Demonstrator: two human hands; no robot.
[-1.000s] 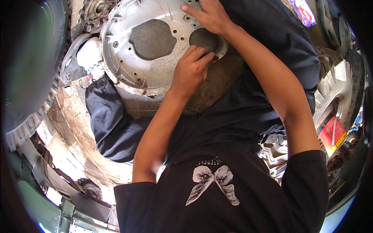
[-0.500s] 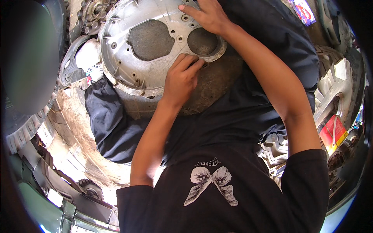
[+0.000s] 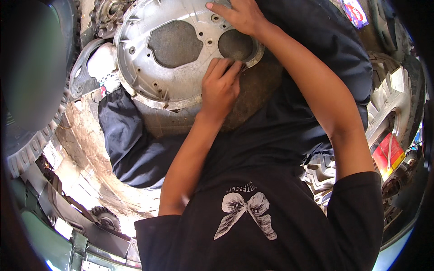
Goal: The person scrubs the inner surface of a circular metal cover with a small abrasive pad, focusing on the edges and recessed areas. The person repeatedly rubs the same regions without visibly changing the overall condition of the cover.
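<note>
Our left hand (image 3: 220, 88) fingers pinch the grey metal housing (image 3: 181, 54) rim; right hand (image 3: 242, 16) lies flat on top. Sharp edges could nick us if it tips off our lap.

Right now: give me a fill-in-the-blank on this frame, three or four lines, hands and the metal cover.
1. Both hands rest on a round grey ____ cover.
2. The cover has ____ large dark openings.
3. The left hand presses at the cover's lower rim, while the right hand lies on its ____ rim.
4. The person's black shirt bears a white ____ print.

Missing words: metal; two; upper; bow
</note>
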